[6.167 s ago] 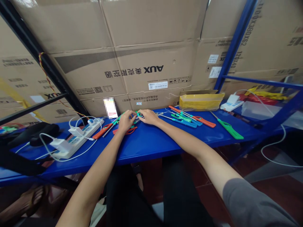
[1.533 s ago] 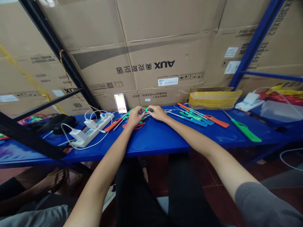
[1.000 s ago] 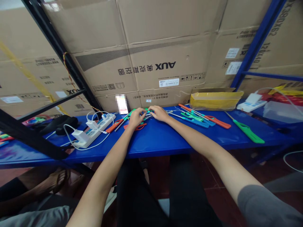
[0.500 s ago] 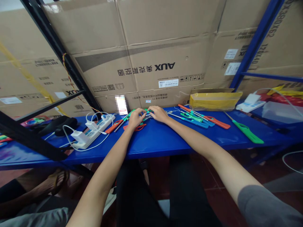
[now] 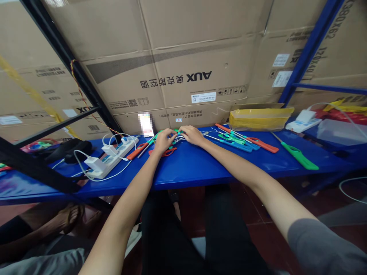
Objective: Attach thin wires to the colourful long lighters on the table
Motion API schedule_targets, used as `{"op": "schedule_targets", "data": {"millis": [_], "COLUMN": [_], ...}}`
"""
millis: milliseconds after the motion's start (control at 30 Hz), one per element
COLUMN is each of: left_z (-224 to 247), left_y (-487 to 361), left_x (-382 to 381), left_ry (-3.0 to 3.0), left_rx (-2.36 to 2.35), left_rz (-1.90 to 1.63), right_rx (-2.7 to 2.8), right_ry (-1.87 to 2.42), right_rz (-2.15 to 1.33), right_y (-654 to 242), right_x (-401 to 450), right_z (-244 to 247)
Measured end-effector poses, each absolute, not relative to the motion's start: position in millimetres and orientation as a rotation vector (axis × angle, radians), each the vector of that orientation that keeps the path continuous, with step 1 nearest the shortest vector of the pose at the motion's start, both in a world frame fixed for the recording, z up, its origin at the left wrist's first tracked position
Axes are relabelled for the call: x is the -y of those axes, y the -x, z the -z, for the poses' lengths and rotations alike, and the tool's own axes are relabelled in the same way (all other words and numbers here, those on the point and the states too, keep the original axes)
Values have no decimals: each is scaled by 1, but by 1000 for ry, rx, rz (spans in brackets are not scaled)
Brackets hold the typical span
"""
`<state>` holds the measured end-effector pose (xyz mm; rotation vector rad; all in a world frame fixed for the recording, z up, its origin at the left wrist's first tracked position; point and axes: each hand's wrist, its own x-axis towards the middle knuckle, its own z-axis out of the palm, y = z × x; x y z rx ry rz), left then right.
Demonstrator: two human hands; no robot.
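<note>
My left hand (image 5: 164,140) and my right hand (image 5: 192,135) meet over the blue table, both with fingertips pinched together. Between them shows a small blue-green piece (image 5: 179,133), too small to name. Long-necked lighters lie partly hidden under and around the hands, among them a red one (image 5: 168,152) just below my left hand. Left of that hand is an orange lighter (image 5: 137,151). To the right of my right hand lie a blue lighter (image 5: 239,146), a bright green lighter (image 5: 233,139) and an orange lighter (image 5: 266,145).
A power strip (image 5: 110,164) with white plugs and cables stands at left, near a lit phone (image 5: 146,126) leaning on the cardboard (image 5: 177,38). A yellow-taped box (image 5: 259,119) is at the back right. A green lighter (image 5: 299,156) lies farther right. Another person's foot (image 5: 70,217) shows lower left.
The view has shifted slightly. Both hands stay together in nearly the same place, with only slight finger movement around the small piece.
</note>
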<state>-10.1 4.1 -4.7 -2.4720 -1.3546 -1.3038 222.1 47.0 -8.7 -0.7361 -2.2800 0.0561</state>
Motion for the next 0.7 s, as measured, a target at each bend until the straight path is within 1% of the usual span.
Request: {"op": "schedule_targets", "data": {"millis": [267, 700], "left_z": [4, 2], "left_y": [8, 3], "left_x": [-1, 5], "left_ry": [2392, 2302], "left_rx": [1328, 1371], "left_rz": [1263, 1166], "right_rx": [2252, 2145], "right_ry": [847, 945], "right_rz": [-52, -245], "right_y": [-218, -211], "right_x": [-39, -31], "right_z": [5, 2]}}
